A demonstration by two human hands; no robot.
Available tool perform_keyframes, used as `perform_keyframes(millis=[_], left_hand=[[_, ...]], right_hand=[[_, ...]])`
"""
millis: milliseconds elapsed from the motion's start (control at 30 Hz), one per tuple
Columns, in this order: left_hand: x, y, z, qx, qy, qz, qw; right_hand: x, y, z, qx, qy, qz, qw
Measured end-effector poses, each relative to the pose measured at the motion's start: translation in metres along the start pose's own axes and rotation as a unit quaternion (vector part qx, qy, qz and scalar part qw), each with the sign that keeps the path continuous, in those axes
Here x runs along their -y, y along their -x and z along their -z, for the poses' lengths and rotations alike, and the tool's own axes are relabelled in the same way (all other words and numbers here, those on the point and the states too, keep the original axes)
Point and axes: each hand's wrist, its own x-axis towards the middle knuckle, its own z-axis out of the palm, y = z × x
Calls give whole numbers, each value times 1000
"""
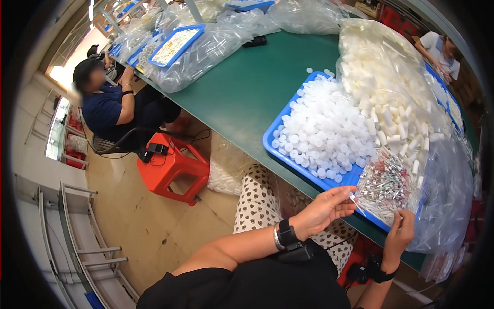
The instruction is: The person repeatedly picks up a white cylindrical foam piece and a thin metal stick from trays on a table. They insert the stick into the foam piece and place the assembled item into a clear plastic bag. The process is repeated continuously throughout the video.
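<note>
Stick (353, 198), slim, straight, whitish, pinched by the left hand (321, 208), looks light, stiff, best gripped endwise; right hand (403, 232), at four o'clock from it, curls, contents unclear.

The green table (221, 85) runs diagonally across the room, its edge above a tan tiled floor (144, 226). A red stool (156, 177) stands near the table, next to a black chair (109, 144); a metal rack (99, 251) stands along the pale wall (31, 157) at left. A strip light (91, 12) shines at upper left, above a bright opening (65, 66).
</note>
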Motion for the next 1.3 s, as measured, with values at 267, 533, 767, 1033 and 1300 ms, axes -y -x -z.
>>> perform_keyframes(millis=[267, 533, 767, 1033, 1300], left_hand=[[-1, 2, -23, 12, -62, -11, 998], [-1, 2, -17, 5, -67, -33, 997], [1, 2, -16, -6, -120, -69, 990], [1, 4, -15, -20, -131, -85, 988], [7, 9, -18, 3, -177, -76, 981]], right_hand=[[48, 14, -3, 152, -208, -35, 966], [57, 8, -4, 155, -164, -2, 974], [66, 1, -5, 122, -140, 56, 981], [68, -3, -4, 132, -144, 72, 978], [69, -2, -12, 132, -168, 41, 976]])
